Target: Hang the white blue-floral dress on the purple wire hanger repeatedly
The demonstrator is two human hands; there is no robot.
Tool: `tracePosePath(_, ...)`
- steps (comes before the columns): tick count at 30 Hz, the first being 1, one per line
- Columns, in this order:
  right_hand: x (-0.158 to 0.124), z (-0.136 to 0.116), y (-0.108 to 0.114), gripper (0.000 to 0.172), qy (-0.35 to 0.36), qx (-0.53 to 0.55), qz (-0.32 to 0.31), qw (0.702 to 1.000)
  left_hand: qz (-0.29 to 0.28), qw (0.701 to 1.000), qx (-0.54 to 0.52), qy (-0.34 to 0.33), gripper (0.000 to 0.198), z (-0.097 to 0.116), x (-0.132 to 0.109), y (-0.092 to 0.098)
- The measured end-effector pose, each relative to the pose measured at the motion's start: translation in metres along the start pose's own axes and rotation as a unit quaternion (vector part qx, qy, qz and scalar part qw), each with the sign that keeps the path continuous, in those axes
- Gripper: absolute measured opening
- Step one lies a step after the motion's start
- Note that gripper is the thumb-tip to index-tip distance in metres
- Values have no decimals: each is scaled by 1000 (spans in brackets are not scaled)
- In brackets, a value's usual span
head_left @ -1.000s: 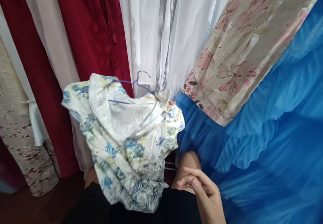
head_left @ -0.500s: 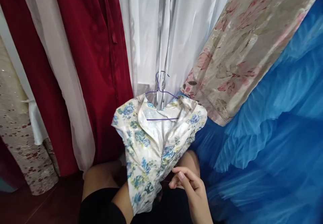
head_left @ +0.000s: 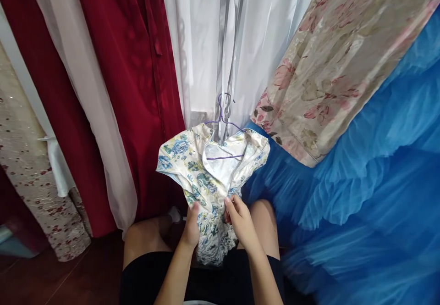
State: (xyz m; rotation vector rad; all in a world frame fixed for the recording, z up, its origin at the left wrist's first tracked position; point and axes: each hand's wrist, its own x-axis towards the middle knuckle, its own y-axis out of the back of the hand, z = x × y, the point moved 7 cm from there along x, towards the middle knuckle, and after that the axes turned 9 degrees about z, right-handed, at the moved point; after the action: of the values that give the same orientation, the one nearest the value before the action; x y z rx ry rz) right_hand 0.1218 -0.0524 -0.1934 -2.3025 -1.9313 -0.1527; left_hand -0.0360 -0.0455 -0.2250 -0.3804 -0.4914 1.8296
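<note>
A small white dress with blue and yellow flowers (head_left: 209,176) hangs on a purple wire hanger (head_left: 222,112) in front of me. My left hand (head_left: 191,224) grips the dress's left side at waist height, fingers closed on the cloth. My right hand (head_left: 239,220) pinches the front of the dress beside it. The skirt of the dress drops between my knees (head_left: 147,236). The hanger's hook rests among silver ribbons (head_left: 228,57) that hang from above.
Hanging garments surround the dress: dark red gowns (head_left: 127,66), pale pink cloth (head_left: 85,89), white sheer fabric (head_left: 199,43), a beige rose-print dress (head_left: 330,66) and a big blue tulle skirt (head_left: 371,195). A beige dress with red spots (head_left: 30,167) hangs at the left. The floor (head_left: 51,277) is dark wood.
The floral dress swung from the left to the middle and now hangs straight. Both my hands came up and took hold of its front; before, the right hand was free below it.
</note>
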Motion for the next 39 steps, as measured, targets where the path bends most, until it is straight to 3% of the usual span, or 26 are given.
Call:
tracePosePath(5,-7,5,1,44,-3,-15,3,1000,45,991,121,-47,48,18,17,28)
tracePosePath(8,-13,8,10,45,-32,14,19,999,113,965,150,-184,42,44,23,42)
tracePosePath(10,-13,5,12,44,-43,31,30,998,186,916,183,-305,39,61,11,46)
tracePosePath(11,-13,2,11,44,-49,35,32,998,184,895,210,-348,37,65,4,40)
tracePosePath(12,-14,0,9,43,-56,37,30,997,141,886,244,-368,33,64,-3,28)
tracePosePath(13,-14,-3,6,41,-61,37,24,997,64,886,282,-363,29,57,-8,12)
tracePosePath(15,-17,-7,-3,39,-66,39,6,997,-92,885,337,-307,18,33,-19,-19)
tracePosePath(16,-17,-10,-6,38,-64,44,-2,997,-134,884,349,-279,12,23,-25,-28)
tracePosePath(19,-6,-23,-11,35,-47,63,-10,997,-130,893,346,-255,10,10,-30,-39)
tracePosePath(22,34,-56,-12,33,-25,88,-2,996,-156,879,375,-251,13,6,-27,-46)
tracePosePath(24,72,-89,-13,28,-5,121,18,993,-184,849,427,-252,12,5,-22,-49)
tracePosePath(27,123,-138,-19,23,25,150,40,988,-229,778,516,-274,13,5,-14,-49)
tracePosePath(30,143,-161,-31,23,38,145,21,988,-285,731,553,-280,12,7,-2,-48)
tracePosePath(31,142,-162,-35,23,43,139,10,989,-298,732,547,-277,9,12,4,-49)
tracePosePath(33,134,-157,-38,22,50,124,-6,991,-293,761,506,-279,3,34,18,-56)
tracePosePath(36,118,-148,-37,21,67,102,-8,993,-213,825,399,-338,21,100,41,-79)
tracePosePath(37,115,-147,-36,20,81,94,-9,992,-184,830,372,-374,29,125,47,-90)
tracePosePath(39,111,-151,-34,20,117,82,-17,990,-171,806,347,-448,33,165,52,-117)
